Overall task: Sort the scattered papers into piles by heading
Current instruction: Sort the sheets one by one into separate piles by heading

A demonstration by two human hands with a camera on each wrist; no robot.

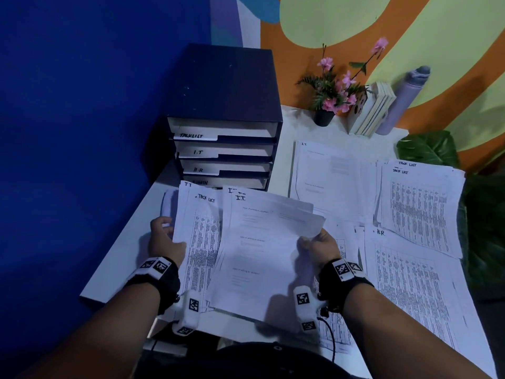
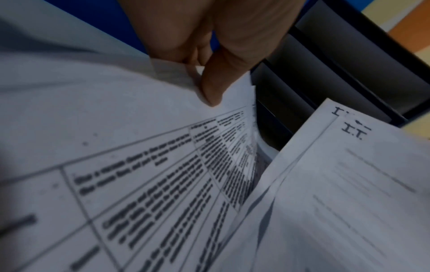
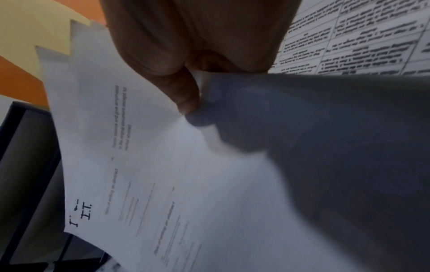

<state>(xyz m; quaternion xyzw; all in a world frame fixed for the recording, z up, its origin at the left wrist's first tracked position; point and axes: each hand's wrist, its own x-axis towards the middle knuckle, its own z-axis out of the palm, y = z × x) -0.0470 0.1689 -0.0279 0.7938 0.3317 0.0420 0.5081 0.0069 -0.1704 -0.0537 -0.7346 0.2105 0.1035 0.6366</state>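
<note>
- Two "I.T." sheets (image 1: 262, 242) are lifted off a held stack, fanned to the right of the "Task List" sheet (image 1: 200, 242) that tops the rest.
- Right hand (image 1: 318, 246) pinches the I.T. sheets at their right edge, thumb (image 3: 184, 92) on top and the other fingers hidden beneath.
- Left hand (image 1: 166, 242) grips the stack's left edge, thumb (image 2: 213, 82) pressed on the Task List sheet, fingers curled behind.
- Risk, as I judge it: the pinch sits at one edge only, so the sheets sag and the lower one could slide out and drop onto the wrong pile.
- A second risk: the left grip is also at one edge, so the fanned stack could spill over the near table (image 1: 123, 258) edge.
- Likely home is the I.T. pile (image 1: 328, 181), far and right of the hands; the Task List pile (image 1: 420, 209) and H.R. pile (image 1: 410, 274) lie farther right, close enough for a mis-drop.
- A labelled tray rack (image 1: 226, 127) stands at far left; a plant (image 1: 333, 88), books (image 1: 371, 110) and bottle (image 1: 404, 99) line the far wall.
</note>
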